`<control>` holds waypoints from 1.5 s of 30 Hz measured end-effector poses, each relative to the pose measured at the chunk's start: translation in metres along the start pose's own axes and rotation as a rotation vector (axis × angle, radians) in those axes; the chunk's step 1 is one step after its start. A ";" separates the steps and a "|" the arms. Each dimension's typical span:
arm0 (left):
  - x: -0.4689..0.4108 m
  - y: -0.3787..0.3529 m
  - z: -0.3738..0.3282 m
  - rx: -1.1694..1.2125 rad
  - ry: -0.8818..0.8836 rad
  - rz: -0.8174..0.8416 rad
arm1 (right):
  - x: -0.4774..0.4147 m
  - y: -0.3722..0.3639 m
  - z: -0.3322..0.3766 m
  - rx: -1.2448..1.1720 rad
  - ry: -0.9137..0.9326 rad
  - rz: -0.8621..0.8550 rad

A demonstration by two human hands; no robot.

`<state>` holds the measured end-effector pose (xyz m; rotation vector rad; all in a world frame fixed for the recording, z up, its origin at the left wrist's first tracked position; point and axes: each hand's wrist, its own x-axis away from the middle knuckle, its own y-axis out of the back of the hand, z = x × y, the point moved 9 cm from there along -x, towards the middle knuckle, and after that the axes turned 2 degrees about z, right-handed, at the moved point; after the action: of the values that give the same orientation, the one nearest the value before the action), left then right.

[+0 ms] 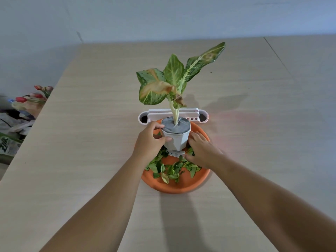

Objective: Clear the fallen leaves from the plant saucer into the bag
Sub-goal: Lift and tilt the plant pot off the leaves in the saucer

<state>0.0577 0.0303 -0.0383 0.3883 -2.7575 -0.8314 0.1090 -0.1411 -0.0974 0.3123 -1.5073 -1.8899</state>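
An orange plant saucer sits on the table in front of me. Several fallen green leaves lie on its near half. A white faceted pot with a large-leaved plant is on the saucer. My left hand grips the pot's left side, thumb on its front. My right hand rests flat against the pot's right side, fingers spread, low over the leaves. No bag for the leaves is plainly visible.
A white organiser tray stands just behind the saucer. Off the table's left edge lie artificial tulips, crumpled plastic and a green packet. The light wooden table reaches to the wall.
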 end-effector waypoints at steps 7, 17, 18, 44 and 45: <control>-0.002 -0.002 0.007 -0.001 -0.007 -0.006 | 0.026 -0.018 0.013 -0.038 -0.001 0.090; 0.001 -0.004 0.011 0.052 0.000 -0.040 | 0.059 0.034 0.019 -0.513 -0.117 -0.414; 0.001 -0.005 0.011 0.068 0.001 -0.036 | 0.052 0.044 0.014 -0.543 -0.126 -0.457; 0.024 -0.060 0.050 -0.774 -0.257 0.399 | 0.016 0.033 -0.022 -0.930 -0.348 -0.422; 0.032 -0.059 0.050 -0.767 -0.280 0.401 | 0.016 0.034 -0.022 -0.941 -0.352 -0.432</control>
<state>0.0233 -0.0018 -0.1073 -0.4342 -2.3385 -1.7900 0.1221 -0.1707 -0.0689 -0.1600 -0.5994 -2.8710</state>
